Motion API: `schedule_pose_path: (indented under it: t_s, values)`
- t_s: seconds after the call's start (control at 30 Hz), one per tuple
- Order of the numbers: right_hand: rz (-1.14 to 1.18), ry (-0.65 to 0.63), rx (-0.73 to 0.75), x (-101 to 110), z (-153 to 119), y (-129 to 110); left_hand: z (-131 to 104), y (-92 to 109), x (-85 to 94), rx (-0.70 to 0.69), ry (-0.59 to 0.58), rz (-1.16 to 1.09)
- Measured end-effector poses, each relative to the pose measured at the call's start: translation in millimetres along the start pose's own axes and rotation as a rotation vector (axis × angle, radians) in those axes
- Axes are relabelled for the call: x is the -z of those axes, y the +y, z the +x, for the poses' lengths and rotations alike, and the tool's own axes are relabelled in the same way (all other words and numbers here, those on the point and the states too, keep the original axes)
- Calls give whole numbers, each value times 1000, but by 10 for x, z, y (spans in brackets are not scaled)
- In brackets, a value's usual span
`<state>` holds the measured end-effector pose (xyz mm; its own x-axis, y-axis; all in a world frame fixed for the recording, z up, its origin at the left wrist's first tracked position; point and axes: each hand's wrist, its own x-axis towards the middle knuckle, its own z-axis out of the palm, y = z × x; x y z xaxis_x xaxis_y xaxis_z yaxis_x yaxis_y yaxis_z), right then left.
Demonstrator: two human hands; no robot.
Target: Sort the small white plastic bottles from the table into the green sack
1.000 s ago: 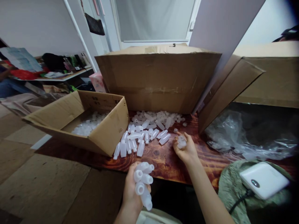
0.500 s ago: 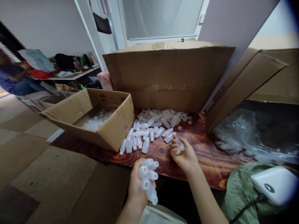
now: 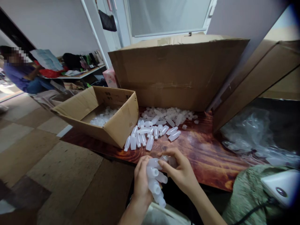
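My left hand [image 3: 142,182] is closed around a bunch of several small translucent plastic bottles [image 3: 154,186], their open necks pointing right and toward me. Fingers curled, my right hand [image 3: 179,170] holds a few small translucent caps [image 3: 172,161]. Its thumb and fingertips are at the neck of the topmost bottle; whether a cap sits on that neck is hidden. Beyond the hands, more bottles [image 3: 150,143] lie loose on the dark wooden table [image 3: 199,150]. A heap of small caps [image 3: 185,114] is spread behind them.
An open cardboard box [image 3: 122,131] with translucent pieces inside stands at the left. A large carton [image 3: 178,75] stands behind the caps. Clear plastic bags [image 3: 248,134] spill from a box at right. A white device [image 3: 278,187] rests on green fabric. A person [image 3: 21,75] sits far left.
My right hand has come left and down to the bottles in my left hand, carrying the caps. The left hand keeps its bunch. The view has shifted slightly.
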<state>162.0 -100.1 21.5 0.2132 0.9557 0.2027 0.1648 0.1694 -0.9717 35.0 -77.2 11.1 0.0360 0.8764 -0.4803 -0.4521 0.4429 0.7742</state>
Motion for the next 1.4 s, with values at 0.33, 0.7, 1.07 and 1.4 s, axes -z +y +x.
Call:
schedule_pose_path:
  t_s: [0.33, 0.7, 1.07, 1.4]
  values:
    - [-454, -362, 318, 255, -94, -116, -102, 90, 33, -75, -68, 74]
    - [-875, -366, 507, 282, -131, -253, -184, 87, 78, -206, -104, 179]
    - [-746, -414, 447, 348, -222, -233, -188, 93, 129, -197, -189, 217]
    - [-910, -288, 514, 407, -224, -345, -215, 93, 175, -159, -257, 279]
